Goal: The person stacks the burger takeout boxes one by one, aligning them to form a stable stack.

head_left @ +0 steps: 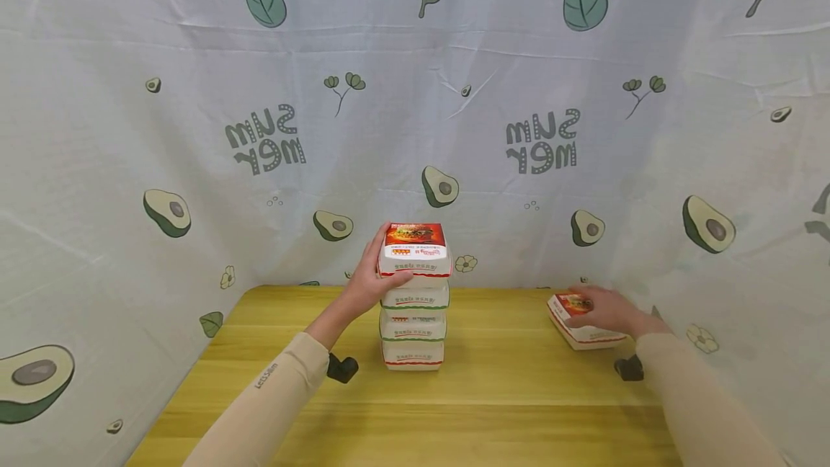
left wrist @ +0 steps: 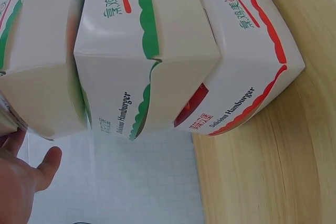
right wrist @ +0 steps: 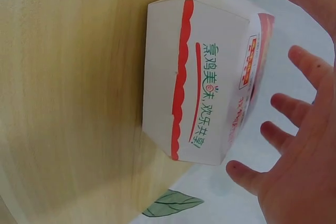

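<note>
Several white hamburger boxes stand in an upright stack in the middle of the table, with green-edged boxes (head_left: 415, 298) above a red-edged bottom box (head_left: 413, 357). Around the left side of the topmost hamburger box (head_left: 415, 258), which has a red burger picture, my left hand (head_left: 366, 281) grips with its thumb across the front face. At the right, another red-edged hamburger box (right wrist: 199, 77) sits upright and turned at an angle on the table. My right hand (head_left: 606, 310) is over its top; the right wrist view shows spread fingers (right wrist: 289, 109) close to the box.
The wooden table (head_left: 512, 380) ends at a hanging white cloth (head_left: 389, 143) printed with avocados and leaves, which also runs along both sides. Black wrist-worn pieces (head_left: 342, 368) show beside each forearm.
</note>
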Tool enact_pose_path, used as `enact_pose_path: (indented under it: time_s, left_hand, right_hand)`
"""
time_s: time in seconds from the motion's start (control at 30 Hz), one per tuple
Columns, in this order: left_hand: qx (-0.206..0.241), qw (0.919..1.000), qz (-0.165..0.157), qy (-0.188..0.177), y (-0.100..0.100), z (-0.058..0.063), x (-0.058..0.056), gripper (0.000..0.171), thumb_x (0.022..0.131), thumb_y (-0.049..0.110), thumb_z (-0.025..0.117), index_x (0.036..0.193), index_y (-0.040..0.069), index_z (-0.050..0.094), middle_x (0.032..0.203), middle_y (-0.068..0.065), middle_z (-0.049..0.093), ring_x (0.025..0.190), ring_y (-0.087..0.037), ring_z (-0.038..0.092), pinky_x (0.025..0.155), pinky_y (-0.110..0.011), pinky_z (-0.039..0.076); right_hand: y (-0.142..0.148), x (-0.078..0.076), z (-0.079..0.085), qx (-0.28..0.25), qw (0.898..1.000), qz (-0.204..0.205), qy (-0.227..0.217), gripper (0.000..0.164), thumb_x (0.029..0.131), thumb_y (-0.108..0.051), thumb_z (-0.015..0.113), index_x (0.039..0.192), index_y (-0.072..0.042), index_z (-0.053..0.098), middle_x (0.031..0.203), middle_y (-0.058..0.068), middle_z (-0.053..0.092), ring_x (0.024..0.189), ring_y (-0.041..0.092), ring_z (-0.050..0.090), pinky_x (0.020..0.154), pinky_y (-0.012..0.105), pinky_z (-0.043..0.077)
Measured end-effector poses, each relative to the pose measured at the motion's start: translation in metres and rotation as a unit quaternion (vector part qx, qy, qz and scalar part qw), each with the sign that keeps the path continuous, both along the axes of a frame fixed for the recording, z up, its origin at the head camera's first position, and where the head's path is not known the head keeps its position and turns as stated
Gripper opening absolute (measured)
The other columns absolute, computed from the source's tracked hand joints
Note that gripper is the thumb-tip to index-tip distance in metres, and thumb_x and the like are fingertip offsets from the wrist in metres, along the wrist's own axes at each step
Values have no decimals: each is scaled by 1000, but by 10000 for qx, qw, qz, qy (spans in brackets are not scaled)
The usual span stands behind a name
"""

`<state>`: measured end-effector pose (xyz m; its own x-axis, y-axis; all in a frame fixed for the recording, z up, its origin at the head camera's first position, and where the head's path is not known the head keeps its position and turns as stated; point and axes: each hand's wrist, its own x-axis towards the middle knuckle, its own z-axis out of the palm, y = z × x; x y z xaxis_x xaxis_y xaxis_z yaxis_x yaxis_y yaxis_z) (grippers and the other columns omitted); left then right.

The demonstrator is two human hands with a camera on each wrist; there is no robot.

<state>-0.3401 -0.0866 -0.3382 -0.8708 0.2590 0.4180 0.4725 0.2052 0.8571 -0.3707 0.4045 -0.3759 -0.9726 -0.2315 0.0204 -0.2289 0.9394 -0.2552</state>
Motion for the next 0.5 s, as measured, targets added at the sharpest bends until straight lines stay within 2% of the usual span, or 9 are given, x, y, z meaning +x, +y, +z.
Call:
enact_pose_path:
  time_s: [0.13, 0.33, 0.5]
  left_hand:
    - [13, 10000, -5, -24, 0, -1, -2, 99, 89, 31, 76, 160, 45, 7, 154, -5, 25, 126, -27, 49, 101, -48, 49]
    - [33, 10000, -40, 8, 1, -1, -1, 101, 90, 29, 76, 162, 35, 6, 153, -7, 26, 125, -28, 51, 99, -49, 50]
    - [34, 10000, -42, -32, 0, -1, -1, 100, 90, 31, 76, 162, 36, 6, 151, -7, 27, 124, -28, 51, 100, -49, 49]
  right_hand:
    - [1, 0, -2, 77, 9999, 49, 77, 87, 81, -50, 77, 143, 3, 47, 141, 39, 45, 123, 57, 46, 98, 70, 39]
    - [6, -2, -3, 207, 9993, 279, 161, 86, 81, -48, 78, 142, 5, 49, 137, 38, 50, 119, 54, 50, 95, 68, 42]
    - [7, -4, -8, 261, 9990, 306, 181, 85, 79, -47, 80, 141, 3, 51, 136, 35, 52, 115, 50, 52, 94, 67, 42]
